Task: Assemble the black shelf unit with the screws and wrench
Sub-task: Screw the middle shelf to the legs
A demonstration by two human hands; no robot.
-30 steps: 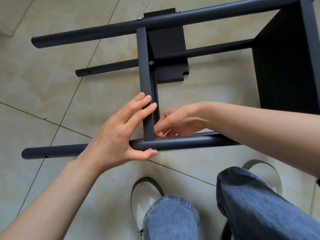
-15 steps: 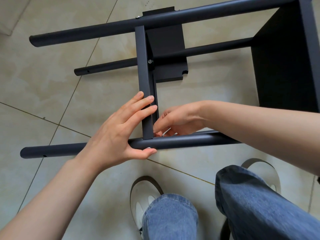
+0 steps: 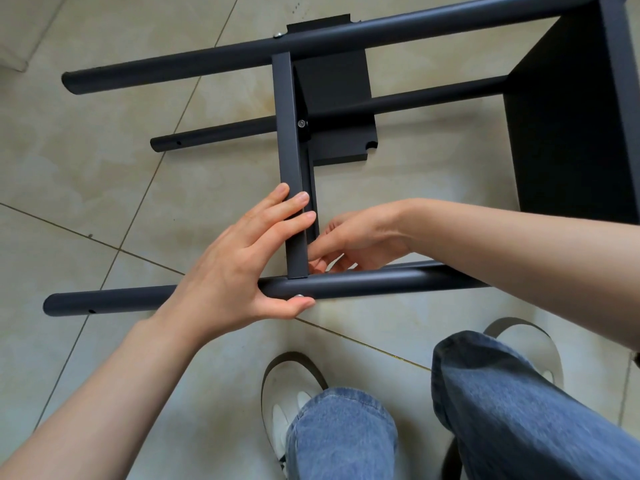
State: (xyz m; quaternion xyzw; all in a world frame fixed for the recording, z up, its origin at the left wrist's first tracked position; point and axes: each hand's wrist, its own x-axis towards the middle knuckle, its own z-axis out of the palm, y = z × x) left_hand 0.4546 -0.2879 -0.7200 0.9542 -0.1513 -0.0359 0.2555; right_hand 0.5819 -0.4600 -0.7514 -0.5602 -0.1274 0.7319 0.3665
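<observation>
The black shelf frame lies on its side on the tiled floor. A flat crossbar (image 3: 287, 133) runs from the far pole (image 3: 207, 57) down to the near pole (image 3: 381, 282). My left hand (image 3: 235, 271) lays straight fingers across the crossbar's lower end, and its thumb presses a silver screw head (image 3: 298, 296) on the near pole's front. My right hand (image 3: 360, 237) reaches in from the right behind the joint. Its curled fingertips pinch something small there, hidden by the fingers. No wrench shows.
A lower pole (image 3: 214, 133) and a small black shelf plate (image 3: 332, 84) lie behind the crossbar, with a fitted screw (image 3: 302, 123) on the bar. A large black panel (image 3: 571, 133) closes the frame's right end. My shoe (image 3: 287, 393) and jeans-clad knees sit just below the near pole.
Both hands stay at the same joint. The view has shifted very slightly; the right fingertips have moved only a little.
</observation>
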